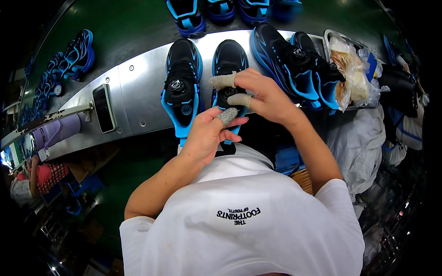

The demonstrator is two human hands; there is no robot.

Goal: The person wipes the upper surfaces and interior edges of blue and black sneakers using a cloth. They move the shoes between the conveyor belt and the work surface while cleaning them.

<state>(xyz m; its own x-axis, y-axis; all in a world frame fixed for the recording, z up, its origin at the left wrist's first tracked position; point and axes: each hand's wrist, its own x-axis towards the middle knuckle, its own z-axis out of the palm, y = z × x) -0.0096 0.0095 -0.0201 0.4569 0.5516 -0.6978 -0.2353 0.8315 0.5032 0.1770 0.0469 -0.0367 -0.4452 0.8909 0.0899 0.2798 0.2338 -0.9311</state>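
A black sneaker (230, 57) with bright blue trim lies in front of me, toe pointing away. My left hand (207, 133) is at its collar, a grey finger sleeve on the thumb and the fingers curled round the opening. Over the shoe's upper reaches my right hand (264, 94), with beige sleeves on two digits. Those digits are stretched out and apart, one on each side of the round lacing dial (231, 91). Whether they touch the dial is unclear. To the left lies a matching sneaker (183, 60), its dial and a round blue insole label showing.
Two more sneakers (276, 53) lean together on the right, beside a metal tray (328, 39) of plastic-wrapped items. A phone (104, 108) lies on the steel ledge (138, 92) at left, near a purple bottle (57, 131). Several shoes stand on the green surface (129, 27) beyond.
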